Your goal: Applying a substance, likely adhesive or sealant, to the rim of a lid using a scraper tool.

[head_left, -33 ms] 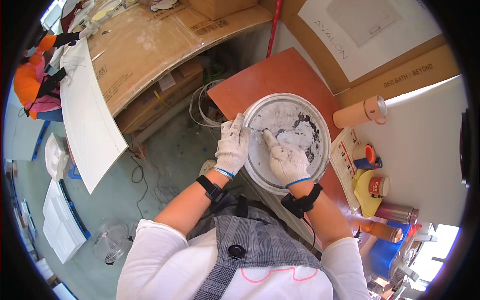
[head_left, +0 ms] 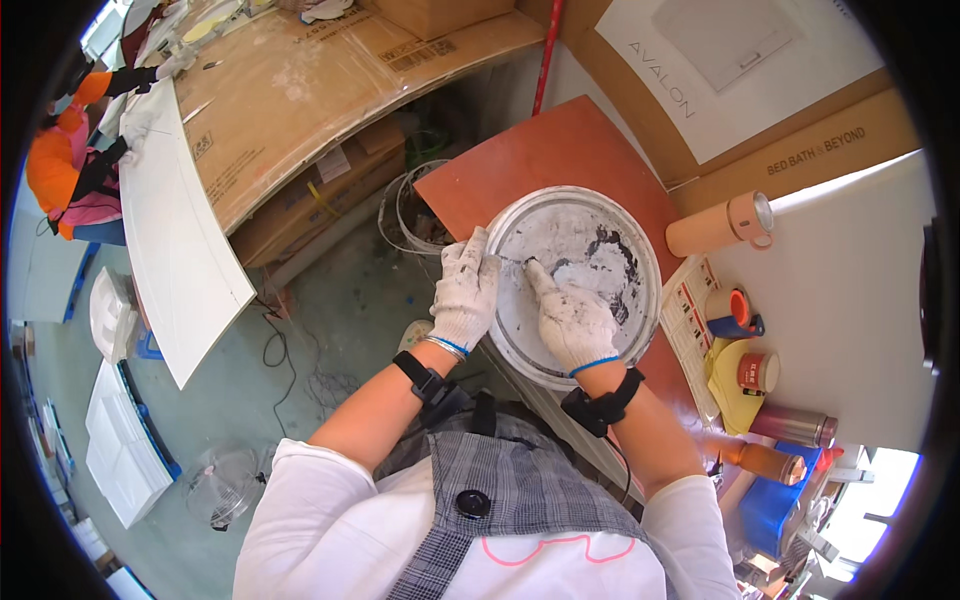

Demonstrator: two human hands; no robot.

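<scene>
On the reddish-brown board (head_left: 560, 140) lies a round, pale, raised-rim lid (head_left: 520, 345), smeared with whitish paste and dark patches. My left hand (head_left: 466, 295), in a stained white knit glove, is at the lid's left rim, its fingers close together and bent. Over the middle of the lid is my right hand (head_left: 577, 318), gloved alike, with the index finger stretched toward the left and the other fingers curled under. A thin dark line runs between the two hands' fingertips; what it is, I cannot make out.
A pink tumbler (head_left: 715, 226), a jar (head_left: 758, 372) and metal flasks (head_left: 795, 427) stand along the right. Cardboard covers the workbench (head_left: 300, 110) at the back left, beside a white panel (head_left: 165, 230). A co-worker in an orange sleeve (head_left: 55, 170) reaches over that panel.
</scene>
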